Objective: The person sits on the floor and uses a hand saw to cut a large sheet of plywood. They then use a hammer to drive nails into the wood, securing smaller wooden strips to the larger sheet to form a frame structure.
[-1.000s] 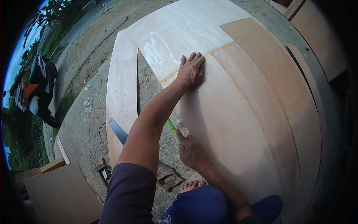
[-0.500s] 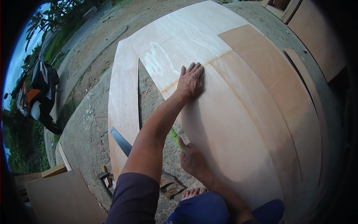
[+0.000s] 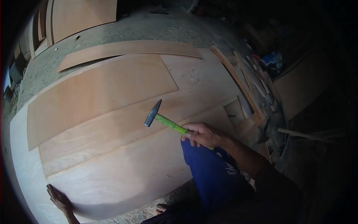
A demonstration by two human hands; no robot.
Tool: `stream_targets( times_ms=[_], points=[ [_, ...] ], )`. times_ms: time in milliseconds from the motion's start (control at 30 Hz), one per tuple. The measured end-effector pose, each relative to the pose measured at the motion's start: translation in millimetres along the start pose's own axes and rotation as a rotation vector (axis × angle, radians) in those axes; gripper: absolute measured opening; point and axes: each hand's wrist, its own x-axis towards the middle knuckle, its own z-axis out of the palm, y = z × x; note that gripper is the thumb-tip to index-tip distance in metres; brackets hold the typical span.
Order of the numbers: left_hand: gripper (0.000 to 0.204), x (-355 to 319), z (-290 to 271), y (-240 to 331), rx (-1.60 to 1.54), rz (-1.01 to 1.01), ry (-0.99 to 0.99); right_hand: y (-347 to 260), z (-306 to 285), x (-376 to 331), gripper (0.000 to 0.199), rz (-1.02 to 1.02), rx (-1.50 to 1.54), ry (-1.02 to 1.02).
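My right hand point(image 3: 203, 133) is closed round the green handle of a hammer point(image 3: 167, 122), held above the plywood beside my blue-clad knee. Its dark steel head points up and to the left. At the lower left my left hand point(image 3: 59, 199) lies flat, fingers stretched, on the large pale plywood panel point(image 3: 126, 179). A seam with a thin brownish line runs along the panel. On top rests a browner plywood sheet point(image 3: 104, 89). Several small nails point(image 3: 191, 77) lie scattered to the right of that sheet.
A narrow plywood strip point(image 3: 138, 47) lies along the panel's far edge. To the right are wooden battens point(image 3: 238, 82) and offcuts, with another board point(image 3: 304, 86) in the shade. A large board point(image 3: 84, 16) stands at the far left. My bare foot point(image 3: 161, 208) is by the near edge.
The view has swung to the right, showing the nails and battens. My right hand has raised the hammer from low beside the panel to above it. My left hand still lies flat on the plywood.
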Motion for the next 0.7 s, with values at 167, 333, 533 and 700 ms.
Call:
stream_targets(
  times_ms=[167,333,533,700],
  points=[
    [0.05,7,5,-35,-0.07,-0.043,-0.003,127,-109,-70,0.056,0.355,0.181,0.737],
    [0.05,12,-1,-47,-0.062,-0.032,0.013,225,-159,-106,0.056,0.588,0.278,0.705],
    [0.051,14,-2,-51,-0.057,-0.01,0.027,216,-156,-112,0.055,0.585,0.22,0.612],
    [0.05,11,-4,-40,-0.047,-0.004,0.017,233,-160,-121,0.056,0.529,0.254,0.665]
  ],
)
